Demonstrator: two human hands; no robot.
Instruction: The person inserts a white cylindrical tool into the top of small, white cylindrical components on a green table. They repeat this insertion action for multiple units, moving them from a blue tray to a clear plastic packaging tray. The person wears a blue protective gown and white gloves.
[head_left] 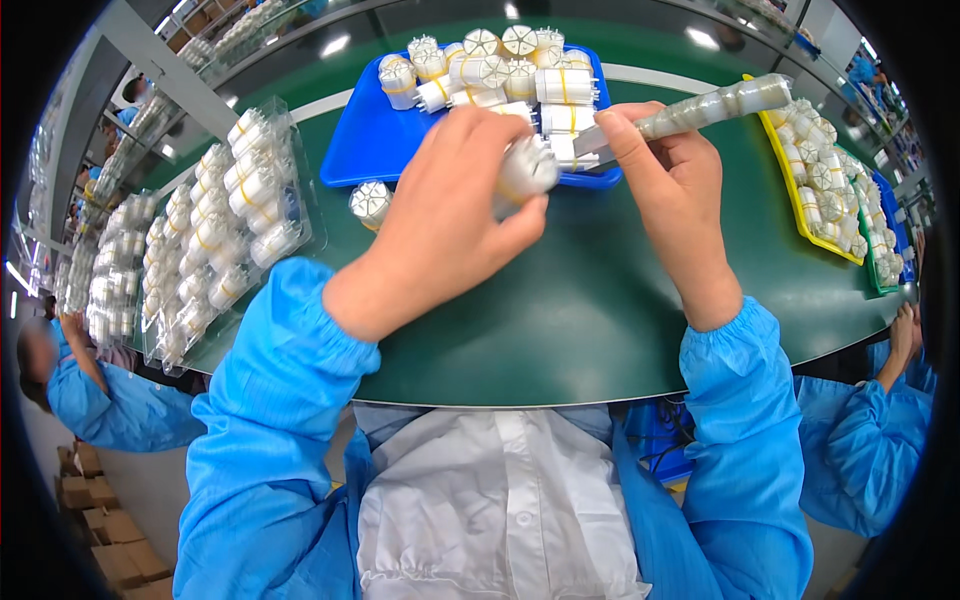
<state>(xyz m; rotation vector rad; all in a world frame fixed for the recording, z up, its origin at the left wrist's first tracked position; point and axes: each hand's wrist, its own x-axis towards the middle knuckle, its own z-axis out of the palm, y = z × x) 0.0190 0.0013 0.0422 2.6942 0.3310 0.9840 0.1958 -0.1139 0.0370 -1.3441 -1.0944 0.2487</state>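
Observation:
My left hand (440,215) is closed around a white cylindrical plastic part (527,170) with a yellow band, blurred by motion. In my right hand (672,180) is a flat-bladed tool (715,108) with a tape-wrapped handle; its grey blade points left toward the held part. Both hands are above the near edge of a blue tray (365,135), where several similar white parts (482,70) with slotted round ends, pins and yellow bands are piled. One more white part (370,203) stands on the green table just left of my left hand.
Clear plastic trays (305,185) filled with white parts lean at the left. A yellow tray (805,215) and a green tray (880,270) of parts stand at the right. The green table (540,330) curves before me. Blue-sleeved people (125,400) sit on both sides.

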